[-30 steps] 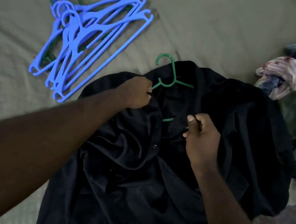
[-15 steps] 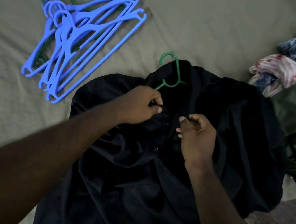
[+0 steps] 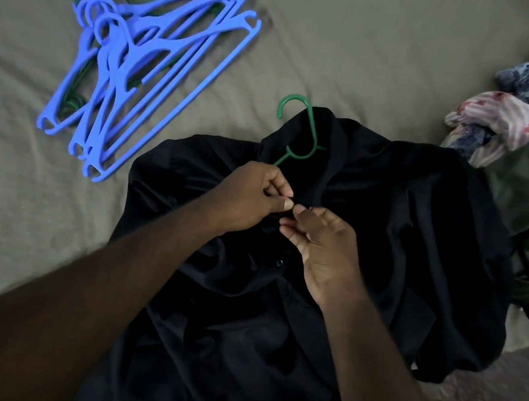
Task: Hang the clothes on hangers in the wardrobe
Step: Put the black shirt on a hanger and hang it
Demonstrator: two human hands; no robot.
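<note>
While the black shirt (image 3: 408, 223) lies on the bed (image 3: 14, 195) with the green hanger (image 3: 297, 126) poking from its collar, the left hand (image 3: 249, 198) and right hand (image 3: 322, 244) each pinch a front edge just below it, so keeping button and hole squarely lined up looks key.

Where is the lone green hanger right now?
Head view, centre: the green hanger sits inside the collar of the black shirt, hook poking out just above the left hand, right of the blue hangers.
</note>
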